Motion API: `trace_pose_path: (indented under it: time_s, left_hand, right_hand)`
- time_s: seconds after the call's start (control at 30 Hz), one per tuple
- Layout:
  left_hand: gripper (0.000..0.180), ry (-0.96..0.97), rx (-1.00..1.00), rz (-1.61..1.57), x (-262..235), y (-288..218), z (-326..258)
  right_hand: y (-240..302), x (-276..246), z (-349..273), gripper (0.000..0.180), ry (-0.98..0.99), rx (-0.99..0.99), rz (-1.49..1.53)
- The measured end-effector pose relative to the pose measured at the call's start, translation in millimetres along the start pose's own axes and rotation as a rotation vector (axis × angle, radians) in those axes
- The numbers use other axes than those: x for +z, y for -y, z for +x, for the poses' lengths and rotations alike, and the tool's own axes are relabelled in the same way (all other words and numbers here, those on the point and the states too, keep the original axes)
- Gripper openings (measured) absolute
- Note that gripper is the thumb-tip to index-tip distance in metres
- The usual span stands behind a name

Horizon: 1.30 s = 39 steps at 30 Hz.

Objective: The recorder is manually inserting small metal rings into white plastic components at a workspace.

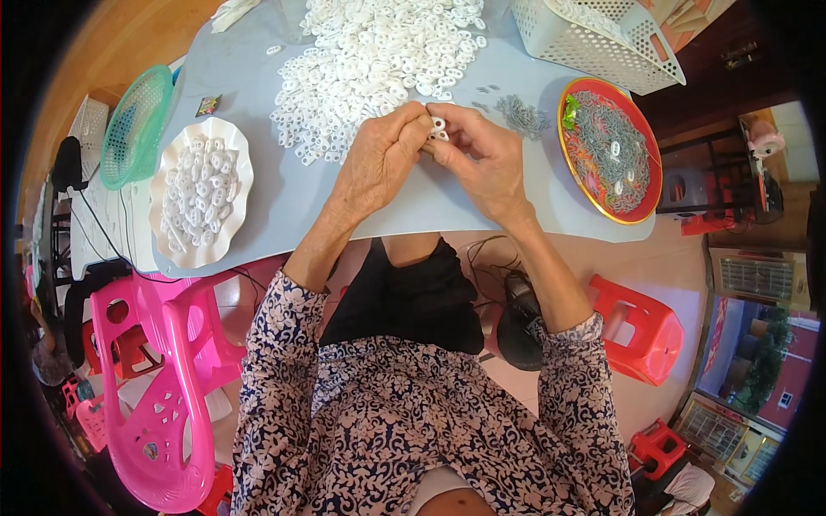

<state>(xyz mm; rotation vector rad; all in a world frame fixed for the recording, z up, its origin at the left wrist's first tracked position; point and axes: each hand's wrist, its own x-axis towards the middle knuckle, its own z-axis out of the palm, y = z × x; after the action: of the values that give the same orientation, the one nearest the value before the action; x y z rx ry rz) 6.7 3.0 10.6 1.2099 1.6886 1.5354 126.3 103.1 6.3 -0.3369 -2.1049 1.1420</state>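
Note:
Over the near middle of the grey-blue table, my two hands meet at the fingertips. My right hand (483,163) pinches a small white plastic piece with round holes (439,130) between thumb and fingers. The curled fingers of my left hand (385,161) press against that same piece, partly covering it. Just beyond them spreads a big heap of similar white oval pieces (353,82). Right of my hands lies a small pile of thin grey metal parts (521,118). Whether a grey part is between my fingers cannot be seen.
A scalloped white dish (243,193) of white pieces stands left. At right is a red plate (651,163) of grey parts; beyond it, a white perforated basket (559,39). A green basket (112,142) stands far left. A pink chair (194,378) and red stool (658,340) flank me.

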Motion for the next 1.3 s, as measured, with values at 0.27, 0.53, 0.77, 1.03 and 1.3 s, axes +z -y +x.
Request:
trace_pose_path:
  time_s: [0.27, 0.53, 0.77, 1.03, 1.3]
  left_hand:
    - [0.022, -0.059, 0.111, -0.039, 3.2, -2.0, -0.1]
    - [0.018, -0.011, 0.055, -0.025, 7.1, -2.1, 2.1]
    - [0.023, -0.005, 0.008, -0.031, 3.1, -0.1, 2.8]
    - [0.026, 0.043, -0.057, -0.089, 1.6, 1.9, 3.9]
    - [0.027, 0.06, -0.01, -0.113, 2.9, 4.2, 2.2]
  right_hand:
    - [7.5, 1.8, -4.8, 0.027, 0.028, 0.224, 0.506]
    - [5.5, 4.3, -9.3, 0.024, -0.045, 0.256, 0.504]
    - [9.4, 5.4, -8.3, 0.021, -0.068, 0.226, 0.44]
    - [6.9, 2.3, -9.0, 0.026, -0.02, 0.199, 0.436]
    - [-1.1, -1.5, -7.1, 0.029, 0.038, 0.096, 0.253]
